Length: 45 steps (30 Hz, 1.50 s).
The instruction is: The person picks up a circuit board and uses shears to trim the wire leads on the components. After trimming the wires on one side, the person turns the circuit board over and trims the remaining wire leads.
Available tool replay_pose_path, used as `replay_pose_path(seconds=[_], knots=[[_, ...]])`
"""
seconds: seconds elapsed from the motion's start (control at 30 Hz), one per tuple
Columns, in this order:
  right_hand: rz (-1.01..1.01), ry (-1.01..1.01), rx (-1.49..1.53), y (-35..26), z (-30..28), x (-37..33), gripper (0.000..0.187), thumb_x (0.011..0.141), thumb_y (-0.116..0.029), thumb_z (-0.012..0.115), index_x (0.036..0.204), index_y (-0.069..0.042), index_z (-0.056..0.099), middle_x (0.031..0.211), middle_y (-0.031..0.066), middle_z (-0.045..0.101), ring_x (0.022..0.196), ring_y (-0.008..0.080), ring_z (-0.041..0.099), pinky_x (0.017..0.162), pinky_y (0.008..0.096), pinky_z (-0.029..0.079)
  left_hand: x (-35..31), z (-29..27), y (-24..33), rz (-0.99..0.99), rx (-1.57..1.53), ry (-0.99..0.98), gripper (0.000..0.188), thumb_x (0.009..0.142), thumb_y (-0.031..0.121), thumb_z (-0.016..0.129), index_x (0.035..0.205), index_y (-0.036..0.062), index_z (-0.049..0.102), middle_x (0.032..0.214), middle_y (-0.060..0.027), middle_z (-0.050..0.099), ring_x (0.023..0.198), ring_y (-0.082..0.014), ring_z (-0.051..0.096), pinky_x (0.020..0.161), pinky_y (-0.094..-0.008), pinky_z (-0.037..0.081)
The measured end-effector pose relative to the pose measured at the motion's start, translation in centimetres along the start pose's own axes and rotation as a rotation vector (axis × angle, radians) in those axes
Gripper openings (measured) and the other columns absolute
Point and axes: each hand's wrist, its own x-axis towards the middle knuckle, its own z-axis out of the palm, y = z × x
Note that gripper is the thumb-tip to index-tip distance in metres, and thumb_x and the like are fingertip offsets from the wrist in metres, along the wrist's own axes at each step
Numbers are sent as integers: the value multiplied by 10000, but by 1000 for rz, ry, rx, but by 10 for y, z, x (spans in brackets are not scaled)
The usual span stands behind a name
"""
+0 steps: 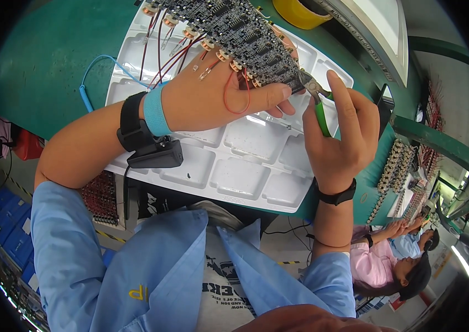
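Observation:
A long dark circuit board panel (240, 33), packed with small parts, slants across the top of the picture. Copper coils (206, 43), red and dark wires and small clear leads hang along its near edge. My left hand (218, 97) grips the panel by its lower right end, thumb in front. Green-handled cutters (320, 113) are held in my right hand (342, 130), with the metal jaws against the panel's right end. What lies between the jaws is too small to make out. A white compartment tray (240, 177) sits underneath both hands.
A yellow round container (301, 14) stands beyond the tray, near a white-framed panel (378, 39). More coil-lined boards (395, 166) lie on the green table (35, 72) at right. Co-workers (384, 265) sit at the lower right. Blue bins (13, 227) stand at left.

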Motion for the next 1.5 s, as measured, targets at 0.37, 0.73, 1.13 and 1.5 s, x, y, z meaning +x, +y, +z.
replay_pose_path(seconds=[0.37, 0.73, 1.13, 1.5], knots=[[32, -36, -16, -3, -2, -1, 621, 678, 57, 862, 1273, -111, 800, 1013, 88, 711, 897, 241, 682, 777, 339, 564, 1, 0, 1, -20, 3, -8, 304, 1051, -11, 634, 1313, 23, 483, 1196, -123, 648, 1057, -229, 780, 878, -320, 657], [-14, -27, -17, -1, -1, 2, 642, 679, 49, 880, 1294, -114, 792, 1014, 85, 711, 893, 240, 679, 766, 349, 563, -2, 0, -9, 102, 130, -3, 293, 1045, 9, 657, 1293, 11, 501, 1230, -95, 609, 1034, -198, 783, 876, -285, 630], [6, -31, -11, -2, 0, -1, 647, 690, 28, 891, 1312, -119, 785, 1011, 84, 710, 893, 242, 676, 772, 351, 562, 0, 0, 2, -57, 41, -32, 289, 1051, 39, 661, 1292, -6, 508, 1233, -84, 600, 1010, -177, 782, 883, -275, 614], [15, -46, -16, -2, 0, 0, 632, 686, 40, 881, 1293, -114, 794, 986, 87, 713, 875, 240, 682, 769, 350, 567, -2, 2, -19, 289, 365, -12, 298, 1052, 42, 666, 1304, -23, 522, 1269, -95, 566, 1021, -189, 776, 878, -282, 631]])
